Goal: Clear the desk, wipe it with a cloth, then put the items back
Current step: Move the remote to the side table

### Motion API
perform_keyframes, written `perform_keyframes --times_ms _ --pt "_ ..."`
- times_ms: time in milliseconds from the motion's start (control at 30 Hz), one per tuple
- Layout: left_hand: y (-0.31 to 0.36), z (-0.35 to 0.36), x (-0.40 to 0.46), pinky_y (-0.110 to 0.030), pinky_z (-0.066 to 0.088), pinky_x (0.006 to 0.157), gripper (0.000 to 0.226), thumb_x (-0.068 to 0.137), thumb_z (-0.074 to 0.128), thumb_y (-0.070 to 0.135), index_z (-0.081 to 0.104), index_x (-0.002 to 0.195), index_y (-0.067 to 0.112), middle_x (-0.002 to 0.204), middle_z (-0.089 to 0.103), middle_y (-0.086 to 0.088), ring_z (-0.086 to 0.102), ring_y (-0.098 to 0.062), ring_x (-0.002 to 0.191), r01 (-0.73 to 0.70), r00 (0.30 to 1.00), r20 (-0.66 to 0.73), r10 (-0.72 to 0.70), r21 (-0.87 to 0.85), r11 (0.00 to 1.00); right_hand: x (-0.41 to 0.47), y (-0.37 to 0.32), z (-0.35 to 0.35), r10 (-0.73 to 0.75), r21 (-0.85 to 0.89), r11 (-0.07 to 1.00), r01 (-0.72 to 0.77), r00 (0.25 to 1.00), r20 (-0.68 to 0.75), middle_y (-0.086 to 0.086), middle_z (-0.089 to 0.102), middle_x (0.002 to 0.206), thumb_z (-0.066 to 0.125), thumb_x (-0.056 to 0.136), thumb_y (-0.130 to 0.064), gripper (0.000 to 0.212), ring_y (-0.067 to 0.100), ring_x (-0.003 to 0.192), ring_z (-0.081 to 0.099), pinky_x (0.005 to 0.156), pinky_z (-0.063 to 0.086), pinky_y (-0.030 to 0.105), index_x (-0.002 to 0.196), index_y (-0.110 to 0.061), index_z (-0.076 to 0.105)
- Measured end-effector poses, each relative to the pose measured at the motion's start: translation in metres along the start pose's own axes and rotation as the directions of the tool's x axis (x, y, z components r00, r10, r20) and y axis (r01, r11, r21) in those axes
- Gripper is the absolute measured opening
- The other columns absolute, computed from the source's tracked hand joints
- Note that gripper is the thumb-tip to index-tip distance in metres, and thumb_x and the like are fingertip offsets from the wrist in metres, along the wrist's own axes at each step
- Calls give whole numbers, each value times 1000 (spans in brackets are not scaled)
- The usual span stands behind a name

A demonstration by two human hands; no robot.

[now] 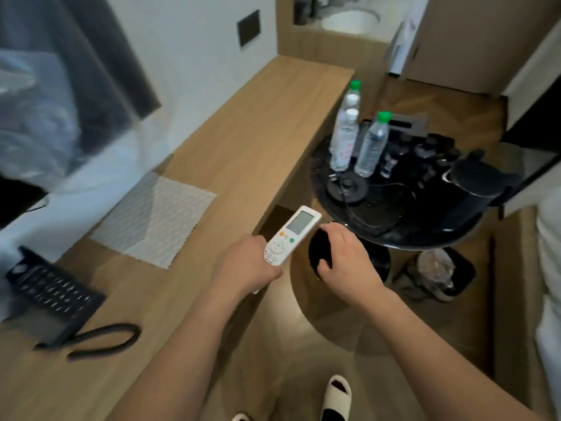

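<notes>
The left hand (243, 262) is holding a white remote (291, 237) just off the front edge of the worktop (243, 132), its fingers curled round the lower end so the buttons and screen are facing up. The remote's long axis is running away from the person and a little to the right, toward the round black table (394, 235). The right hand (346, 256) is gripping a small round black thing (318, 250) just beside the remote, fingers wrapped over its top; what it is cannot be told.

The worktop is lying to the left of both hands, and the left hand is the nearer one to it. A pale cloth (154, 220) is lying flat on the wood, and a dark telephone (51, 296) with its cord is sitting nearer the person. Bottles (346, 138) and a dark kettle (476, 189) are standing on the black table.

Whether these two things are going off the worktop or back onto it cannot be judged; setting the remote down there would call for a short swing leftward.
</notes>
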State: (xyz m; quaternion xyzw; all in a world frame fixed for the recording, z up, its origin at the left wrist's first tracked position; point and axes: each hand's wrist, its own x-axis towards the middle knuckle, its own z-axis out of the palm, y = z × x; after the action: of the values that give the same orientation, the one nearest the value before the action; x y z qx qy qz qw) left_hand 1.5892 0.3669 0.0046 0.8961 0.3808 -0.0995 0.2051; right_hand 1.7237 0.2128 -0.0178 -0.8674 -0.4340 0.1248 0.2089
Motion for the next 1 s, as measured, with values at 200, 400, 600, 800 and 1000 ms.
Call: perform_keyframes --times_ms 200,400,600,800,1000 --pt "96 17 36 -36 60 73 47 75 78 49 59 115 31 105 56 8 57 -14 88 -143 990 6 143 125 982 8 87 -45 40 -43 998 -42 998 -44 10 39 151 62 79 -9 73 25 142 33 120 25 39 148 -8 37" --pt "137 24 64 -26 52 67 54 80 76 47 54 127 35 113 55 10 52 -14 100 -219 974 0 225 220 951 29 134 -66 -7 -164 986 10 1000 15 6 40 149 62 85 -16 74 23 137 36 117 24 34 151 -12 32" --pt "161 24 116 -33 52 72 56 79 74 48 54 129 33 114 54 8 54 -14 104 -292 956 77 282 230 928 81 169 -82 12 -352 936 27 994 109 5 47 138 57 89 -27 66 25 125 47 110 32 37 149 -15 34" --pt "187 23 177 -35 53 72 53 73 77 51 57 117 29 106 55 8 57 -16 93 -335 936 184 302 194 922 143 191 -106 96 -472 881 34 964 247 3 48 127 55 89 -25 53 25 115 50 107 34 37 140 -21 41" --pt "221 27 218 -43 56 76 48 71 79 53 61 104 23 98 67 1 64 -18 87 -275 887 387 251 5 962 197 225 -122 140 -559 820 123 904 404 4 48 126 56 88 -21 50 27 115 50 103 38 38 137 -21 43"
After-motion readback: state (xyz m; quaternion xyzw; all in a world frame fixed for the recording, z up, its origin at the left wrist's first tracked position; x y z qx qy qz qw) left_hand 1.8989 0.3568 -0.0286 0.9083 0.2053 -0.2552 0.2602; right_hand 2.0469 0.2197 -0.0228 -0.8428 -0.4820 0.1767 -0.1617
